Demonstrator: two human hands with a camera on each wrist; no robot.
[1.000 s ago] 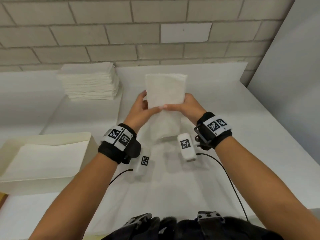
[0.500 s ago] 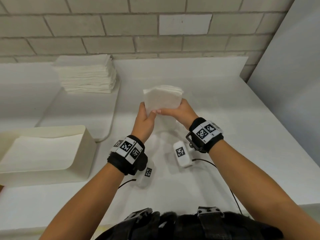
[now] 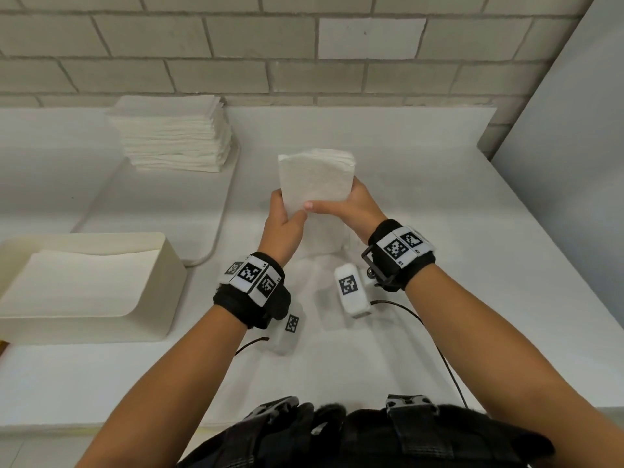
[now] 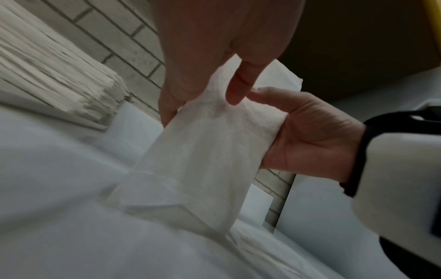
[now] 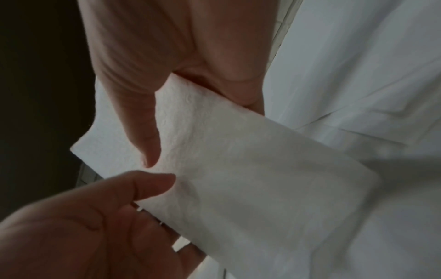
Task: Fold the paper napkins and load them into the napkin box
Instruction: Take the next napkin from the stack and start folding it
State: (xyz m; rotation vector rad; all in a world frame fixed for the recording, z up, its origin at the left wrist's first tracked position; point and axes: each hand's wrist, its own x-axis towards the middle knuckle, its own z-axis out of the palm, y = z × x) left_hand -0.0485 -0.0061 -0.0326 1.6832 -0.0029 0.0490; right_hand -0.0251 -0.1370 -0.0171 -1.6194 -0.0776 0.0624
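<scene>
napkin [image 3: 315,179] is pinched upright by both the left hand [image 3: 282,219] and right hand [image 3: 351,207] above the tabletop's [image 3: 439,231] middle, likely to crease it; napkin box [image 3: 169,265] waits near the left edge.

Both forearms bare, no sleeves. Left wrist: wide black fabric wrist band [image 3: 251,300] carrying a row of white square plates printed with black-and-white fiducial markers [image 3: 250,272], three plates visible. Below it, at 5 o'clock from the band, a white rounded plastic camera housing [image 3: 286,334] with one small marker; a thin black cable [image 3: 251,344] leaves it toward 8 o'clock.

Right wrist: matching black fabric band [image 3: 410,268] with white marker plates [image 3: 401,246], plus a black rectangular bracket [image 3: 373,265] at its 9 o'clock edge. White rounded housing with one marker [image 3: 351,288] hangs at 7 o'clock; thin black cable [image 3: 435,346] runs toward 5 o'clock.

Torso: black harness with dark grey plastic buckles [image 3: 407,401].
</scene>
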